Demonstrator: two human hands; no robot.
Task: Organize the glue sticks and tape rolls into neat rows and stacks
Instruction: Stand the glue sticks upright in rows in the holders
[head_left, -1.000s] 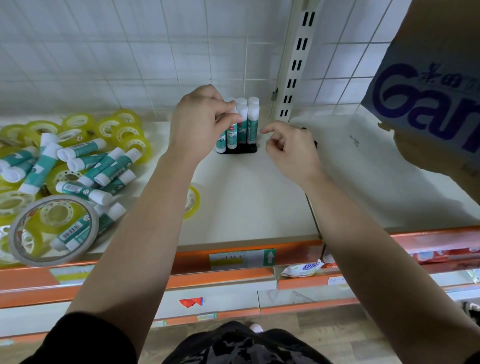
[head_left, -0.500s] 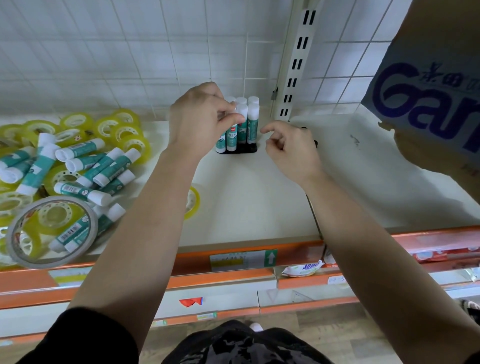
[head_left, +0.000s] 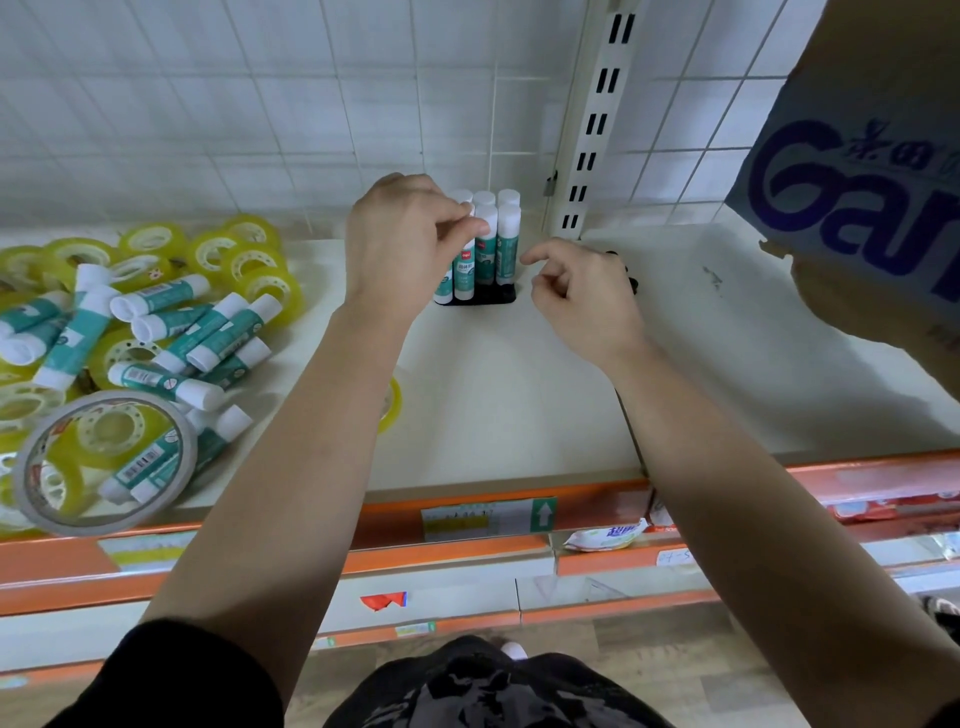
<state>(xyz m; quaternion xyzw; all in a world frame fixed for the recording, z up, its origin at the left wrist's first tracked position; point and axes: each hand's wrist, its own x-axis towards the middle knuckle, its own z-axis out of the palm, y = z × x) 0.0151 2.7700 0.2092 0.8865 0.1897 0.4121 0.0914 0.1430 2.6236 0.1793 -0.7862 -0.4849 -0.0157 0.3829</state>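
the left hand (head_left: 410, 244) is reaching to the back of the shelf (head_left: 493, 405), its fingers curled and pinching the top of a glue stick (head_left: 464, 270). that stick stands upright at the front left of a small block of standing glue sticks (head_left: 506, 244), all white caps up, on a black base (head_left: 498, 297). the right hand (head_left: 582, 296) hovers just right of that block, apart from it, grasping nothing: fingers loosely curled, forefinger pointing towards the sticks.

well off to the left of the left hand lies a jumble of loose glue sticks (head_left: 208, 332), flat and crossing each other, some resting on yellow tape rolls (head_left: 249, 260) scattered around and under them. nearer the shelf's front edge, a big grey tape roll (head_left: 28, 488) leans over a couple of those sticks. one more yellow roll (head_left: 393, 405) peeks out from under the left forearm.

beyond the right hand, at the back, a slotted metal post (head_left: 592, 119) runs up the tiled wall. further right of that hand a cardboard box (head_left: 857, 182) with blue lettering sits on the shelf. the front edge below both forearms is orange, with a price label (head_left: 488, 517) on it.
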